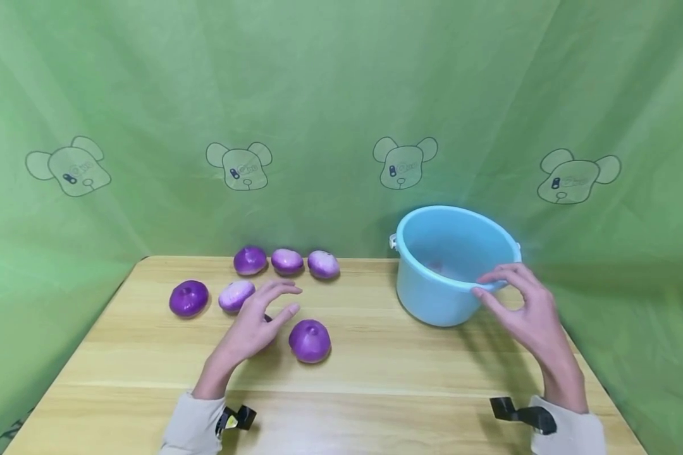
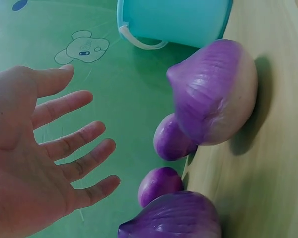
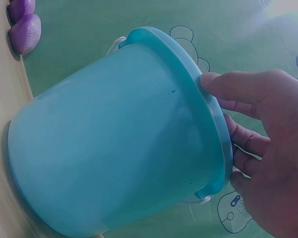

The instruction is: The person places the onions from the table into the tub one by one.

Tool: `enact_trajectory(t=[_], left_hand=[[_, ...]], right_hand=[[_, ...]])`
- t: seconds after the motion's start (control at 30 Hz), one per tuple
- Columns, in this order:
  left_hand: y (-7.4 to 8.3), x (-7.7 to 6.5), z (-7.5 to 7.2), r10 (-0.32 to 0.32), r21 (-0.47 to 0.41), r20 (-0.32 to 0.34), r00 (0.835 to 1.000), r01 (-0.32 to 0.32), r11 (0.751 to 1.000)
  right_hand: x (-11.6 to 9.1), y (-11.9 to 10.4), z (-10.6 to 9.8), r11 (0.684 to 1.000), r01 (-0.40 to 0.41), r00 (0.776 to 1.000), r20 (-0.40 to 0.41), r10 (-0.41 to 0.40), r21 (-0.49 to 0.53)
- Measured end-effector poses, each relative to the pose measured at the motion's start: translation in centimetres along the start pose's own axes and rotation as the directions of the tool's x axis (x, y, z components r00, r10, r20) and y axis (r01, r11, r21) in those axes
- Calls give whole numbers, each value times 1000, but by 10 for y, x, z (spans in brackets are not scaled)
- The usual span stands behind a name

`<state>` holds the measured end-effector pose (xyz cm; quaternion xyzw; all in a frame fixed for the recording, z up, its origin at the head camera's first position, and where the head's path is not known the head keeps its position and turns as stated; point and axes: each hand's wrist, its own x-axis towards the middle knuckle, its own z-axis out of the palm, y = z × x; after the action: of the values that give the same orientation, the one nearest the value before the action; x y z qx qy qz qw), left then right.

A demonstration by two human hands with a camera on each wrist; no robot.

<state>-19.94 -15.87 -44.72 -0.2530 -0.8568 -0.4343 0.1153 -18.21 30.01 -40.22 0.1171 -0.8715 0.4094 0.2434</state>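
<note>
My left hand [image 1: 252,327] hovers over the table among purple onions, fingers spread and relaxed, holding nothing. Just to its right sits a round purple onion [image 1: 310,341]. A paler onion [image 1: 236,296] is partly behind the hand, and a dark bit shows between thumb and fingers. In the left wrist view, the palm faces a large onion [image 2: 216,94] lying on the wood. At the right, my right hand [image 1: 528,311] pinches the near rim of a light blue bucket [image 1: 435,300], thumb outside and fingers over the edge. Something faintly reddish shows on the bucket's inside bottom.
Three onions line the table's back edge, the middle one [image 1: 287,261] half white. Another dark purple onion [image 1: 189,298] lies at the left. The wooden table [image 1: 364,411] backs onto a green curtain [image 1: 319,76] printed with bear heads. A white handle [image 2: 144,42] hangs on the bucket.
</note>
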Motion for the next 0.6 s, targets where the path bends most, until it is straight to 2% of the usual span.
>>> enact_trajectory(t=[0.47,0.6], left_hand=[[3,-1,12,13,18,23,1000,-13,1000],[4,-1,14,9,0,39,999,-9,1000]], right_hand=[[-1,0,0,1000,-5,1000,1,5,11],[-1,-1,-1,1000,-8,1000,3,8,10]])
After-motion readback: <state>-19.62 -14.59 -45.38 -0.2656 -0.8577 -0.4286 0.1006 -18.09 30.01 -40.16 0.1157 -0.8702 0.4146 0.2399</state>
